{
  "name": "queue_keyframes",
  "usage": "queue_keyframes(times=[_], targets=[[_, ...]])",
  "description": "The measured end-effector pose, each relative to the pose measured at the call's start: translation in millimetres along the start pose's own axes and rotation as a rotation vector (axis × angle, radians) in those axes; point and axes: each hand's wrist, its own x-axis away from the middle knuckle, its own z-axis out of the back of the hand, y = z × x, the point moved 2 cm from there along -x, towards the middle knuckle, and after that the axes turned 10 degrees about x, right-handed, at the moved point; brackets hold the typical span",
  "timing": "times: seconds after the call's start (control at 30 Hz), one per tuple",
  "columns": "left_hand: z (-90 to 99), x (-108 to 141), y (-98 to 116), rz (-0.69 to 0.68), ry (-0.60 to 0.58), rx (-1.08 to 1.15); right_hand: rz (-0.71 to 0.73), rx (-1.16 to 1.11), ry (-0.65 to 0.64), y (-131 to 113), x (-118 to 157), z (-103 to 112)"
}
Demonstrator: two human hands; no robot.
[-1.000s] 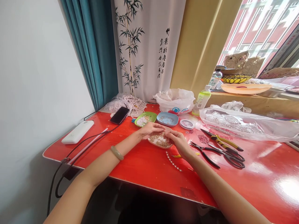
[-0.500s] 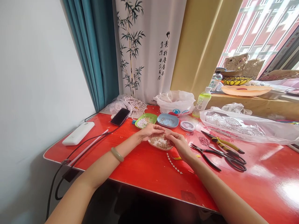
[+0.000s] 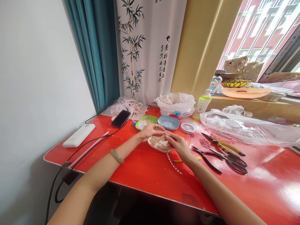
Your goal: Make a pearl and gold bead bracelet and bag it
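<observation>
Above a pale tray of small gold beads, both hands meet fingertip to fingertip. My left hand, with a bangle on its forearm, is closed in a pinch. Whatever sits between its fingers is too small to name. My right hand pinches as well, thumb against index finger, its contents too tiny to make out. A short string of pearl-like beads runs from the tray's front rim, below my right hand, down onto the red table. Whether its upper end reaches my fingers cannot be told.
Behind lie a green tray and a blue tray with beads. Yellow-handled pliers, black-handled pliers and scissors lie right. A phone and a white power bank lie left; a bottle stands behind.
The view has shifted very slightly. My hands stay pinched together over the gold beads, with the right fingers moved a little; more of the tray shows between them.
</observation>
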Motion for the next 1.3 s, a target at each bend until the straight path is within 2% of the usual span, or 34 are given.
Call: queue_keyframes(times=[0.13, 0.27, 0.4, 0.5, 0.73, 0.87, 1.1, 1.3], targets=[[12.3, -3, 1, -0.061, 0.065, -0.285, 0.027, 0.016, 0.026, 1, 0, 0], [27.2, -4, -1, -0.061, 0.101, -0.624, 0.044, 0.036, 0.067, 4, -1, 1], [32.6, -2, 2, -0.076, 0.085, -0.877, 0.047, 0.054, 0.102, 7, -2, 2], [32.1, 0, 6, -0.092, 0.021, -0.992, 0.048, 0.063, 0.101, 8, -3, 2], [26.4, 4, 7, -0.069, -0.178, -1.082, 0.049, 0.066, 0.074, 9, -3, 1], [21.2, 3, 1, -0.056, -0.241, -1.087, 0.044, 0.062, 0.066, 10, -3, 1], [19.6, 0, -9, -0.068, -0.239, -1.076, 0.03, 0.066, 0.059, 8, -4, 2], [24.1, -4, 4, -0.111, -0.149, -1.045, 0.022, 0.068, 0.044, 8, -4, 2]])
